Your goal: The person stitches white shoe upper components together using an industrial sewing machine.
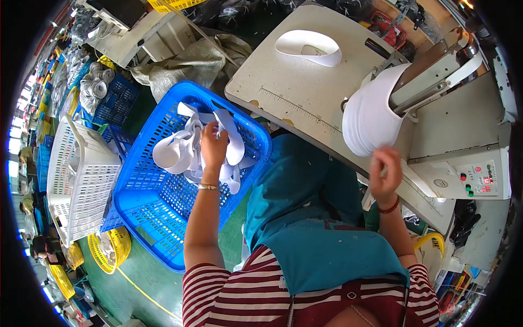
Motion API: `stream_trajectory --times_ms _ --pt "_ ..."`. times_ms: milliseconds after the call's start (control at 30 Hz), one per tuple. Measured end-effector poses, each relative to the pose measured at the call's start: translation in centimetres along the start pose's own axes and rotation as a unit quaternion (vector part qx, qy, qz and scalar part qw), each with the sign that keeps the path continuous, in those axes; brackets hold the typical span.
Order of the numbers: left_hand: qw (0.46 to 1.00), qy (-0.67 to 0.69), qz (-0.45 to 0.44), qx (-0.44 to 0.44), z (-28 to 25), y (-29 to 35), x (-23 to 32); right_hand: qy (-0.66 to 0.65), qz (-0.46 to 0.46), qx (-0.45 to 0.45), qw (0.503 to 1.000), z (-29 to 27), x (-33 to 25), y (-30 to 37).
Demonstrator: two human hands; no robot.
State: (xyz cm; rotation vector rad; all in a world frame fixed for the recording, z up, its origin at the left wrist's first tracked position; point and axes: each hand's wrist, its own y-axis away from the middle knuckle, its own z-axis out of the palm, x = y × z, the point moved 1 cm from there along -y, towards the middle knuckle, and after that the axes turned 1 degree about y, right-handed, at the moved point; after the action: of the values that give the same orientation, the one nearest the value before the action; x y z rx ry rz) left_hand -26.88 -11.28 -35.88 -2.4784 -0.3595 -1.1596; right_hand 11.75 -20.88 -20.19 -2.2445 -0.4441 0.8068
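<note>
My left hand (213, 146) reaches into a blue plastic basket (139, 158), its fingers closed on one of the white bands (174, 155) heaped there. The bands are wide, smooth loops, tangled over each other. My right hand (385, 173) has its fingers curled just below a stack of white bands (371, 111) hung round the metal arm of a machine (430, 82). No band shows in the right hand. A single white band loop (329, 58) lies by itself on the machine's pale worktable (259, 71).
A control panel with coloured buttons (479, 179) is on the machine beyond my right hand. At the left stand a white basket (90, 185) and a yellow basket (121, 248). A crumpled sack (180, 73) lies behind the blue basket. A printed ruler scale (299, 106) runs along the table's near edge.
</note>
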Motion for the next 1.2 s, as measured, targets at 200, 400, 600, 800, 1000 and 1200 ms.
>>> stream_trajectory --times_ms 200,400,600,800,1000,1200 --pt "0.967 -0.122 -0.166 -0.152 3.0 -0.5 -7.1 -0.068 -0.105 -0.140 0.982 4.4 -4.2 -0.7" --pt "0.946 -0.180 -0.108 -0.245 3.1 -0.6 -6.8 -0.092 -0.149 -0.228 0.958 7.5 -4.7 -0.2" --pt "0.994 -0.027 0.035 -0.098 -2.9 2.4 -1.5 -0.157 -0.034 -0.301 0.940 11.6 -6.8 -2.1" --pt "0.980 0.078 0.127 -0.130 -4.2 6.7 3.0 -0.371 0.118 -0.355 0.850 20.8 -8.6 -1.7" --pt "0.963 0.159 0.050 -0.213 -4.3 6.5 0.9 -0.352 0.114 -0.332 0.868 21.5 -8.6 -0.6" --pt "0.858 0.326 -0.144 -0.371 -4.7 3.7 -2.1 -0.363 0.078 -0.280 0.885 20.0 -8.6 1.6"
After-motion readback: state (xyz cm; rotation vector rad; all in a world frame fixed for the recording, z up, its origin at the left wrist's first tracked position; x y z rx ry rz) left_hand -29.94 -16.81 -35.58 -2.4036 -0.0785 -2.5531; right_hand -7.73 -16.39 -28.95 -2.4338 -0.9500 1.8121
